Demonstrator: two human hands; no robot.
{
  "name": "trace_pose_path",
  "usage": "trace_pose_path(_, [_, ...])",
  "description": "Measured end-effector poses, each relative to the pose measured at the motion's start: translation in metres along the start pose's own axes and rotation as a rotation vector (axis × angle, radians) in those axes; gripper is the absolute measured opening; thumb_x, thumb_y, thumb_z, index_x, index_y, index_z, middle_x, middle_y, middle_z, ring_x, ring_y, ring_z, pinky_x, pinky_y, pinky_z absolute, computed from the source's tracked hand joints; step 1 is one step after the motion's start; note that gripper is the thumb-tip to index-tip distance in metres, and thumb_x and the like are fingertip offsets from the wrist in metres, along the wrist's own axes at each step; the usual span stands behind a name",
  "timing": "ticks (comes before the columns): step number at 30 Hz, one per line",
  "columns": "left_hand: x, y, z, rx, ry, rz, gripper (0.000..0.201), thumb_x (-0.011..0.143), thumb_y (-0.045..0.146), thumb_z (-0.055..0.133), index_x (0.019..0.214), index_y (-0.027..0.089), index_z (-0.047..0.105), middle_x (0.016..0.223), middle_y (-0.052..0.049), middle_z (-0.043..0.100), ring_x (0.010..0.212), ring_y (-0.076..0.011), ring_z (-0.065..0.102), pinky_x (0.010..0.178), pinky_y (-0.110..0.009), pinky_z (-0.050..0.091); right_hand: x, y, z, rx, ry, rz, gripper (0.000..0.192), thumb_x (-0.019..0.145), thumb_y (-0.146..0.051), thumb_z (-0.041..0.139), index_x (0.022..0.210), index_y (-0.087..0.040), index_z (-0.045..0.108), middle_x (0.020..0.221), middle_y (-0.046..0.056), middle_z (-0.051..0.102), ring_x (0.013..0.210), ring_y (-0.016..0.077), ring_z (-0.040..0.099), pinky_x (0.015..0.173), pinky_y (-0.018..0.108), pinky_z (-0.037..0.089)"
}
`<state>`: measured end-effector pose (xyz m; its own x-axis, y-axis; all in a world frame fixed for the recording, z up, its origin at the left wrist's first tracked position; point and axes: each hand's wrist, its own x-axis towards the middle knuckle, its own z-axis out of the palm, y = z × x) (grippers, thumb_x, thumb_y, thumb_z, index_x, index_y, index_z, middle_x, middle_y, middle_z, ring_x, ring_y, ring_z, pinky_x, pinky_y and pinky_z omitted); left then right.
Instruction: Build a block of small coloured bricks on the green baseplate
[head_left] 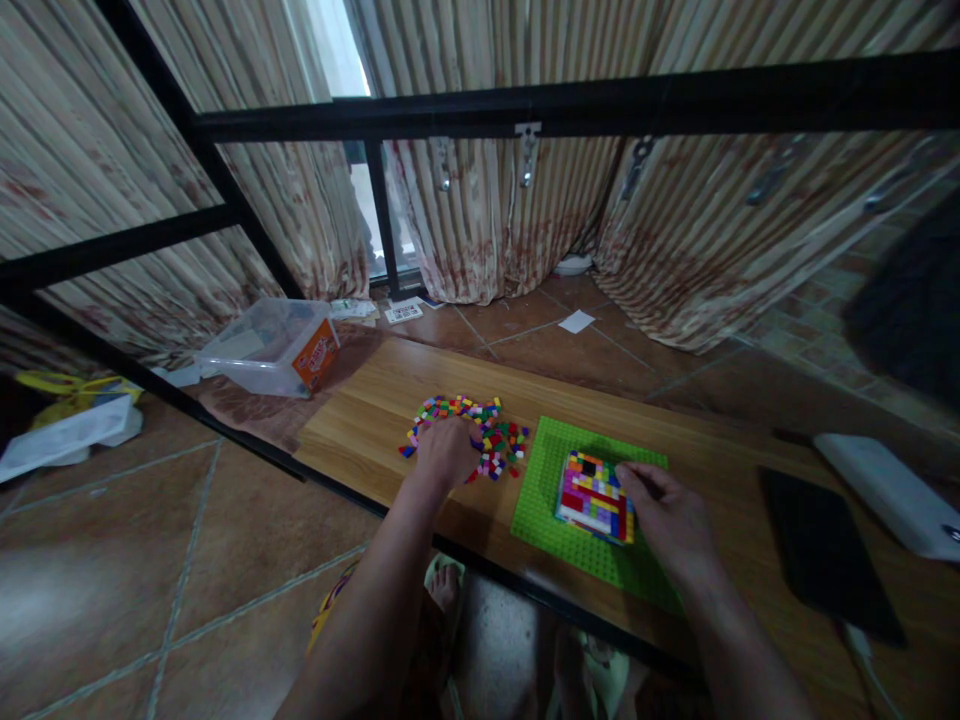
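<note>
My left hand [448, 452] reaches into a loose pile of small coloured toy bricks [495, 440]. Its fingers curl down among them, and what they pinch is hidden behind the back of the hand. On a green studded baseplate [540, 510] stands a low boxy build of toy bricks [596, 497], with a many-coloured top and a dark square spot near its far left corner. My right hand [671, 515] has thumb and forefinger closed at the build's far right corner. Whether a separate small brick sits between those fingertips is not visible.
Everything lies on a narrow wooden table [360, 420]. A clear plastic box [259, 345] with an orange label stands at its left end. To the right are a black phone-like slab [829, 550] with a cable and a white device [889, 490]. A black metal bar [570, 110] crosses beyond the table.
</note>
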<state>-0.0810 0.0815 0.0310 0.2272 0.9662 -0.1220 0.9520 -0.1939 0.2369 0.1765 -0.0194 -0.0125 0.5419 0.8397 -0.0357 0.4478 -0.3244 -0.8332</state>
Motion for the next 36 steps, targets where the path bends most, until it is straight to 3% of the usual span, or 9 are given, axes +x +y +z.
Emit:
trace_pose_path(17, [0.005, 0.001, 0.011, 0.072, 0.069, 0.100, 0.025, 0.080, 0.019, 0.051, 0.093, 0.022, 0.072, 0.101, -0.008, 0.072, 0.103, -0.0258, 0.062, 0.094, -0.037, 0.041, -0.002, -0.003, 0.001, -0.010, -0.009, -0.070, 0.041, 0.078, -0.055, 0.055, 0.089, -0.019, 0.072, 0.081, 0.007, 0.074, 0.074, 0.0231, 0.067, 0.067, 0.034, 0.048])
trace_pose_path(28, [0.001, 0.011, 0.001, 0.149, 0.107, 0.104, 0.028, 0.083, 0.024, 0.047, 0.097, 0.019, 0.070, 0.090, -0.012, 0.073, 0.097, -0.0306, 0.065, 0.091, -0.042, 0.043, 0.000, -0.002, 0.001, 0.006, 0.006, -0.076, 0.042, 0.080, -0.055, 0.053, 0.089, -0.019, 0.072, 0.084, 0.007, 0.074, 0.077, 0.0229, 0.066, 0.071, 0.034, 0.047])
trace_pose_path(32, [0.001, 0.015, 0.000, -0.087, 0.121, 0.111, 0.027, 0.085, 0.023, 0.046, 0.094, 0.019, 0.071, 0.088, -0.009, 0.073, 0.091, -0.0248, 0.067, 0.085, -0.034, 0.046, 0.003, -0.005, -0.006, 0.105, 0.142, -0.097, 0.044, 0.083, -0.056, 0.049, 0.090, -0.018, 0.071, 0.083, 0.007, 0.073, 0.077, 0.0226, 0.065, 0.072, 0.034, 0.047])
trace_pose_path(36, [0.000, 0.032, 0.010, -0.711, 0.039, 0.185, 0.026, 0.085, 0.026, 0.050, 0.098, 0.017, 0.070, 0.092, -0.005, 0.073, 0.082, -0.0168, 0.066, 0.077, -0.027, 0.050, -0.001, -0.013, -0.012, 0.238, 0.272, -0.148, 0.035, 0.083, -0.050, 0.055, 0.087, -0.019, 0.071, 0.084, 0.006, 0.073, 0.079, 0.0215, 0.066, 0.074, 0.034, 0.049])
